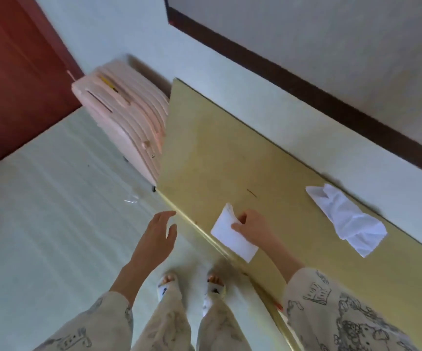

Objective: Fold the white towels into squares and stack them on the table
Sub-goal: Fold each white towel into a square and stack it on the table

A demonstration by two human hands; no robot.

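From the head view, the person is standing at the near edge of the yellow table (230, 138), which is running from about ten o'clock toward four o'clock across the picture. The right hand (251, 230) is pinching a folded white towel (232, 236), thumb on top, fingers curled at its layered edge; the towel is lying at the table's near edge, at about five o'clock from the picture's centre, with a corner reaching out to that edge. The left hand (158, 239) is hanging released over the floor, fingers relaxed, holding nothing. A second, crumpled white towel (346, 219) is lying unfolded at three o'clock, well apart from the first.

The risk looks plain: with the folded towel sitting so near the rim and gripped by one hand only, it could be slipping off or springing open along its layers. A pink suitcase (126, 115) is standing at eleven o'clock beside the table end.
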